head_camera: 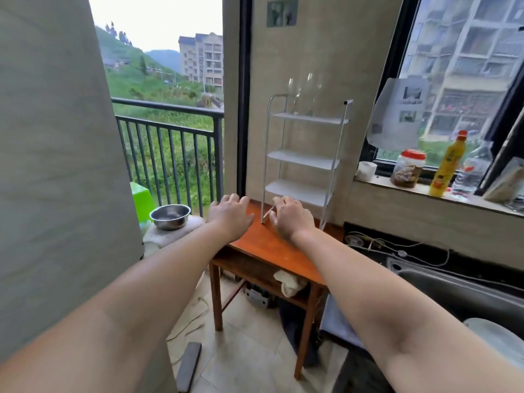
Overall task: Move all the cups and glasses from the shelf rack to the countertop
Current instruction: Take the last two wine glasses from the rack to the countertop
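A white metal shelf rack (304,158) with three tiers stands on an orange-brown wooden table (272,248) against the wall. Two clear stemmed glasses (304,90) stand upright on its top tier; the two lower tiers look bare. My left hand (229,215) rests flat on the table just left of the rack's front left leg, fingers apart, holding nothing. My right hand (289,215) lies at the foot of the rack, fingers curled around the bottom of that leg.
A steel bowl (170,217) sits left of the table by a railing. On the window sill at right stand a jar (408,168), a yellow bottle (448,165) and a clear bottle (473,171). A dark sink (465,290) lies lower right. A large grey surface fills the left.
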### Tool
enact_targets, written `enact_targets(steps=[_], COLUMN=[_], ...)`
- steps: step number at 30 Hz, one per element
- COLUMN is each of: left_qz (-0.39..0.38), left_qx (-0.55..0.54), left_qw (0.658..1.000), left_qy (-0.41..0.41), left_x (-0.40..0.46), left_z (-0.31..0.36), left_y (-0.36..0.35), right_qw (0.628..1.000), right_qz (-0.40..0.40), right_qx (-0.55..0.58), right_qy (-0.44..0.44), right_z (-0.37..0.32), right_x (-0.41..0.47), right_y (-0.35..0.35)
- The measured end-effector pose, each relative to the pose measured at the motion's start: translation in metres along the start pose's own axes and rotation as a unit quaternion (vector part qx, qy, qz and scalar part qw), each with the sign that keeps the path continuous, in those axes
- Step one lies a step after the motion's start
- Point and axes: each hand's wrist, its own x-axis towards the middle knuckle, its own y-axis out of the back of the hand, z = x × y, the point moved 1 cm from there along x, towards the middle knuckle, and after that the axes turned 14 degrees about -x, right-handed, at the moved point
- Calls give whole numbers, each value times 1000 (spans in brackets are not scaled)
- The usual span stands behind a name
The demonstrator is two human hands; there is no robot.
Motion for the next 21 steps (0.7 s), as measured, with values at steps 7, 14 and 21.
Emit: enact_targets(steps=[7,14,21], left_qz=[33,81,104], left_qx=[-17,-52,-125], left_qw=[998,992,973], left_qy=[-55,-85,-161], left_x=[149,297,411], left_z=[-3,3,32], left_y=[-4,16,41], right_qw=[998,992,978], right_qz=[33,99,162], right_qx=[-13,-67,-58], right_qy=[-42,-39,-119], right_z=[39,79,123], right_x=[142,280,378], right_y=[-6,14,45])
